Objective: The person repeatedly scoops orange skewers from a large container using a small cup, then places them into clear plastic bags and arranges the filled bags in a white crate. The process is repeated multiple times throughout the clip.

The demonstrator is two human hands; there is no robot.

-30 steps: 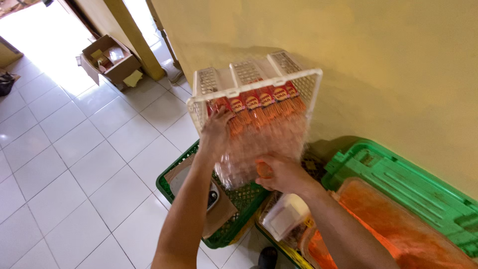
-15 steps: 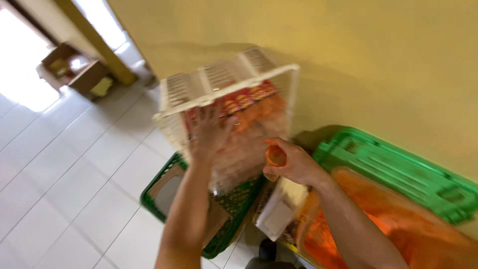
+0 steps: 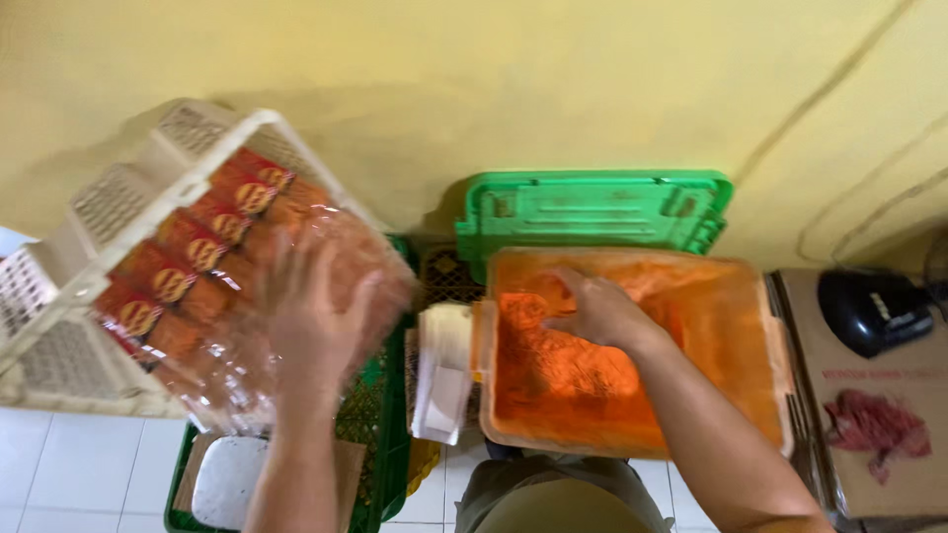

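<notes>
Head view: left hand [image 3: 316,316] steadies packets [image 3: 212,266]; right hand [image 3: 597,311] in orange-powder tub [image 3: 750,395].

Yellow wall [image 3: 513,79], white tiled floor [image 3: 59,474]

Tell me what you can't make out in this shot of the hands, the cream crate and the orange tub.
- Left hand, head view: motion-blurred against the clear plastic bag of red-labelled packets; its grip is unclear.
- Right hand, head view: fingertips hidden, curled into the orange powder in the plastic-lined tub.
- Cream plastic lattice crate: cut off by the left edge.
- Green plastic crate below: contents mostly covered by the bag and forearm.
- Black object at right: too dim to identify.
</notes>
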